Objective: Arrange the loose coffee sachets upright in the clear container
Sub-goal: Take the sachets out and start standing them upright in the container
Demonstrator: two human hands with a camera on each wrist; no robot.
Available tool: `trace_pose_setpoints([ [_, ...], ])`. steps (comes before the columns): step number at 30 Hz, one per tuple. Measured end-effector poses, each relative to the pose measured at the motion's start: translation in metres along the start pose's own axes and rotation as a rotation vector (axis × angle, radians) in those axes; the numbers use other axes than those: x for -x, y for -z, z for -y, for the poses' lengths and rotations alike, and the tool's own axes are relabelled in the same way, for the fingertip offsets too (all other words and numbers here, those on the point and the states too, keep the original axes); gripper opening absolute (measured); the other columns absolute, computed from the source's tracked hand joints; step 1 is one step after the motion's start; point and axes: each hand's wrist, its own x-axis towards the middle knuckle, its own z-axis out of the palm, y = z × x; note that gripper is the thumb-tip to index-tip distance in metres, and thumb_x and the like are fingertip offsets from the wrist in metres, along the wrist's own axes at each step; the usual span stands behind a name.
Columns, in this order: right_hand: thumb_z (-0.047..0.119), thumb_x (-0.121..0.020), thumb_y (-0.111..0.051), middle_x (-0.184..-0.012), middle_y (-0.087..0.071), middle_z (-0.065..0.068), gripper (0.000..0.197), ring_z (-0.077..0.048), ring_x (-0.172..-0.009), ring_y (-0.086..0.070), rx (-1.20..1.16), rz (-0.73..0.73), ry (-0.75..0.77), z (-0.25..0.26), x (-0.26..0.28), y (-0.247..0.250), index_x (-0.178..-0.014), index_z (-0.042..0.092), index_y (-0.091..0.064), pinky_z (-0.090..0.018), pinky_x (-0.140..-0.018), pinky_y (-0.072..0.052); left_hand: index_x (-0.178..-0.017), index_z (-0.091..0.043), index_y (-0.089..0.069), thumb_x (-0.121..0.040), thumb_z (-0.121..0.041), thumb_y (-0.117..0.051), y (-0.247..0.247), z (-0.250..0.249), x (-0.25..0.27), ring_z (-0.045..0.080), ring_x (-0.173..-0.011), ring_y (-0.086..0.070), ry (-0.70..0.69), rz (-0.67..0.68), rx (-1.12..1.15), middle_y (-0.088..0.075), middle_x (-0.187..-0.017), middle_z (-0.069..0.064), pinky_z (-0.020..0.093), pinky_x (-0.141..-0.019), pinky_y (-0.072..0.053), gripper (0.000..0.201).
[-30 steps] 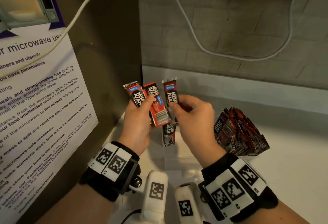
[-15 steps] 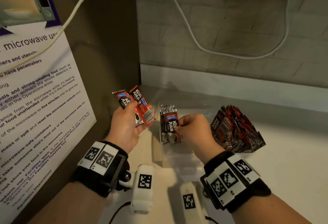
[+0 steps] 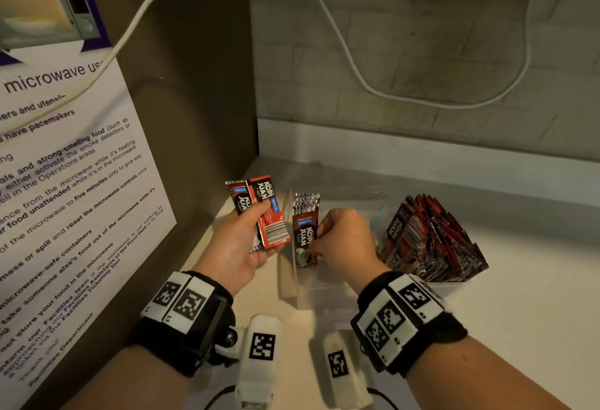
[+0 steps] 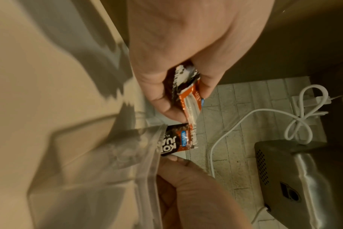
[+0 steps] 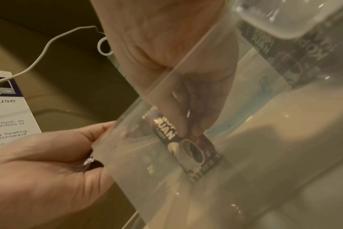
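A pale brick wall (image 3: 422, 52) fills the upper right, a white cable (image 3: 357, 75) looping across it. At left, a brown panel (image 3: 194, 85) carries a microwave notice (image 3: 65, 182). The white table (image 3: 519, 328) spreads lower right under dim, warm light.

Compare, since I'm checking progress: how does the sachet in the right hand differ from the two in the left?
The right hand pinches one sachet upright inside the clear container; the left hand grips two sachets outside it, tilted and fanned. All carry Kopi Juan branding.
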Motion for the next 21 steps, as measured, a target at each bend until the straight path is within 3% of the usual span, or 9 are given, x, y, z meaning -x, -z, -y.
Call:
trace_pose_setpoints([
  [3, 0.008, -0.071, -0.074, -0.083, -0.067, -0.005, 0.029, -0.021, -0.075, -0.061, 0.027, 0.017, -0.008, 0.0, 0.0, 0.001, -0.062, 0.021, -0.051, -0.023, -0.055, -0.042, -0.105, -0.014, -0.062, -0.092, -0.023, -0.063, -0.001, 0.002, 0.0, 0.021, -0.082, -0.066, 0.01, 0.002, 0.001, -0.07, -0.095, 0.007, 0.032, -0.06, -0.05, 0.016],
  [7, 0.012, -0.07, -0.078, -0.089, -0.064, -0.006, 0.026, -0.019, -0.073, -0.054, 0.051, 0.044, -0.014, 0.002, 0.003, 0.007, -0.071, 0.017, -0.053, -0.02, -0.046, -0.031, -0.107, -0.015, -0.062, -0.091, -0.022, -0.063, -0.004, 0.004, 0.0, 0.022, -0.086, -0.066, 0.011, 0.007, 0.009, -0.069, -0.1, 0.008, 0.034, -0.062, -0.051, 0.018],
  [11, 0.015, -0.068, -0.082, -0.096, -0.065, -0.01, 0.03, -0.024, -0.084, -0.061, 0.052, 0.079, -0.024, 0.003, 0.005, 0.011, -0.085, 0.012, -0.058, -0.027, -0.062, -0.044, -0.098, -0.015, -0.061, -0.092, -0.021, -0.063, -0.004, 0.001, 0.001, 0.021, -0.082, -0.065, 0.004, 0.003, 0.021, -0.068, -0.093, 0.007, 0.033, -0.061, -0.05, 0.009],
  [14, 0.018, -0.066, -0.084, -0.098, -0.064, -0.01, 0.035, -0.025, -0.088, -0.063, 0.047, 0.098, -0.033, 0.002, 0.005, 0.013, -0.089, 0.011, -0.058, -0.03, -0.067, -0.048, -0.097, -0.014, -0.061, -0.092, -0.021, -0.063, -0.003, 0.0, 0.001, 0.021, -0.083, -0.065, 0.0, -0.001, 0.019, -0.068, -0.092, 0.007, 0.033, -0.061, -0.05, 0.008],
  [18, 0.017, -0.069, -0.08, -0.085, -0.059, -0.003, 0.029, -0.021, -0.08, -0.058, 0.022, 0.026, -0.004, 0.003, 0.007, 0.016, -0.082, 0.013, -0.055, -0.029, -0.061, -0.046, -0.095, -0.015, -0.062, -0.092, -0.022, -0.063, -0.003, -0.002, 0.001, 0.021, -0.08, -0.064, -0.024, 0.005, 0.02, -0.068, -0.089, 0.006, 0.033, -0.062, -0.05, 0.007],
  [21, 0.015, -0.075, -0.072, -0.07, -0.055, 0.002, 0.022, -0.016, -0.065, -0.052, -0.202, -0.08, 0.118, 0.011, 0.011, 0.019, -0.072, 0.016, -0.051, -0.028, -0.056, -0.043, -0.1, -0.015, -0.064, -0.091, -0.023, -0.064, -0.003, -0.005, 0.002, 0.018, -0.075, -0.064, -0.061, 0.033, 0.012, -0.069, -0.083, 0.003, 0.031, -0.06, -0.047, 0.012],
])
